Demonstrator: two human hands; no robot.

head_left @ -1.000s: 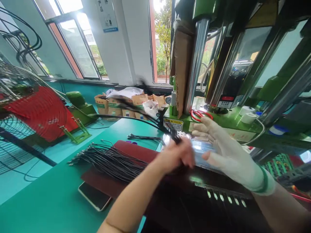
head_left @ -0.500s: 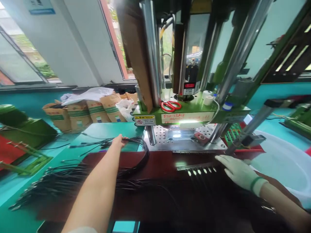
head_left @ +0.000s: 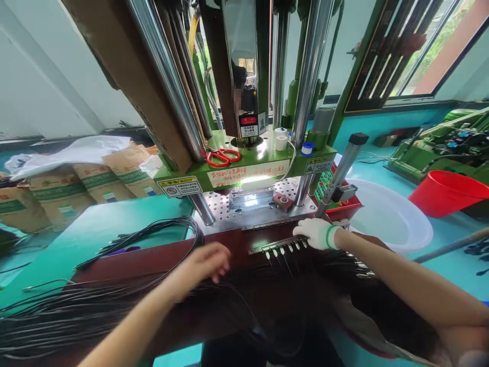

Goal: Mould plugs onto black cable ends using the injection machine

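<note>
My left hand (head_left: 212, 260), bare and slightly blurred, hovers over the dark red-brown tabletop (head_left: 233, 242) with its fingers loosely bent, apart and holding nothing. To its left lies a looped bundle of black cables (head_left: 168, 223). My right hand (head_left: 315, 233) wears a white glove with a green wristband. Its fingers are bent over the right end of a narrow metal bar (head_left: 260, 248), with the fingertips partly hidden. Several cable ends with shiny metal connectors (head_left: 282, 251) sit in a row along the bar, their black cables trailing toward me.
A green press (head_left: 244, 178) stands ahead, with a perforated metal bed (head_left: 217, 204) and red-handled scissors (head_left: 223, 158) on its ledge. More black cables (head_left: 57, 316) spread at left. Paper sacks (head_left: 91, 178) stand behind. At right are a white tub (head_left: 397, 214) and a red bucket (head_left: 451, 191).
My left hand has let go of the looped cable bundle and come back toward the middle. The view has turned right. My right hand now bends over the bar's end.
</note>
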